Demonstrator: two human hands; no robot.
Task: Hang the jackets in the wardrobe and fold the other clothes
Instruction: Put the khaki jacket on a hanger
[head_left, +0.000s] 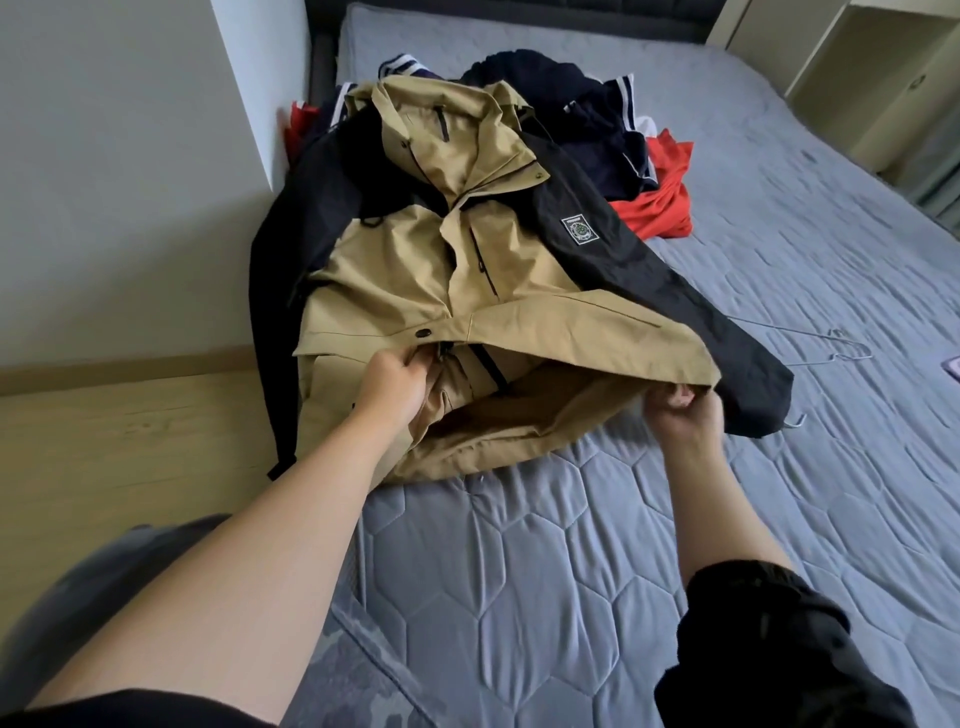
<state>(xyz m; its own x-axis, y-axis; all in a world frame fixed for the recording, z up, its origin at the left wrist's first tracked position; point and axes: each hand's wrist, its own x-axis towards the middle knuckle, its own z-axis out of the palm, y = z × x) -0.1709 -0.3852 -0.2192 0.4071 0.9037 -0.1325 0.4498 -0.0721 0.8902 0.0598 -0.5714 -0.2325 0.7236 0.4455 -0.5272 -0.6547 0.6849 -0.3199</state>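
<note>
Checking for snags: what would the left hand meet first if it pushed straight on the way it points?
The left hand grips the jacket at its opening; straight on, it would probably meet the snap flap first.

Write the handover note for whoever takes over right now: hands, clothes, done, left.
Left hand grips the tan-and-black jacket at its front opening near the zip; right hand pinches the lifted hem corner.
The jacket lies front up on the mattress, not yet hung. A wire hanger lies beside its sleeve.
Behind it is an unfolded pile: navy striped clothes and a red garment.
Done: nothing visibly folded.
Left: hang the jacket, fold the pile.
</note>
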